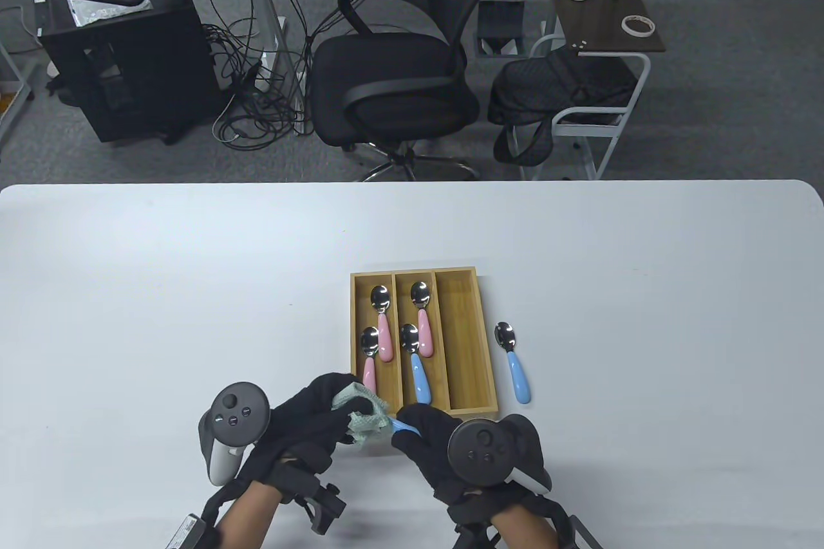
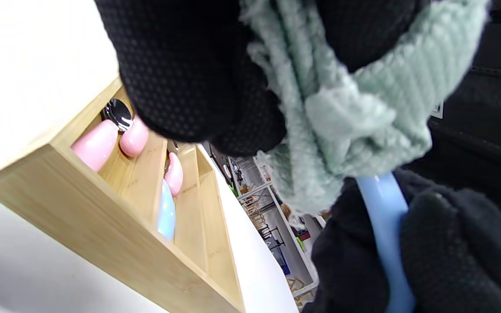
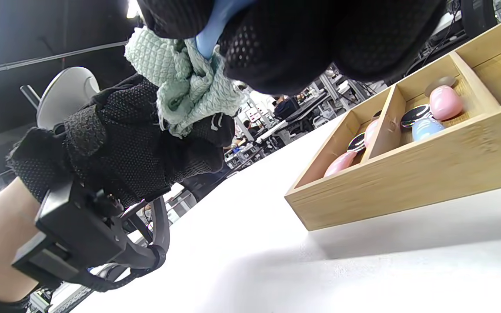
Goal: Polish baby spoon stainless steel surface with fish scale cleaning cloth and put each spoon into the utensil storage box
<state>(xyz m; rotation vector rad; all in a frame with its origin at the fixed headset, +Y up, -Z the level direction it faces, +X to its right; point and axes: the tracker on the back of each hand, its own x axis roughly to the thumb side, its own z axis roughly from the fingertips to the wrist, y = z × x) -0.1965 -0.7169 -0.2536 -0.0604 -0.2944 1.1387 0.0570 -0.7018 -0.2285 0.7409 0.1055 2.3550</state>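
My left hand [image 1: 325,417] grips a pale green fish scale cloth [image 1: 364,415] bunched around the bowl end of a blue-handled spoon [image 1: 405,426]. My right hand [image 1: 428,430] holds that spoon by its blue handle [image 2: 385,226], just in front of the wooden storage box [image 1: 489,375]. The spoon's steel bowl is hidden inside the cloth [image 3: 185,82]. In the box lie two pink spoons [image 1: 382,324] in the left compartment, and a pink spoon [image 1: 421,317] and a blue spoon [image 1: 415,362] in the middle one. Another blue spoon [image 1: 513,362] lies on the table to the right of the box.
The box's right compartment [image 1: 463,343] holds nothing. The white table [image 1: 161,291] stretches wide to both sides. Beyond its far edge stand a black office chair [image 1: 393,73] and a side table [image 1: 605,15].
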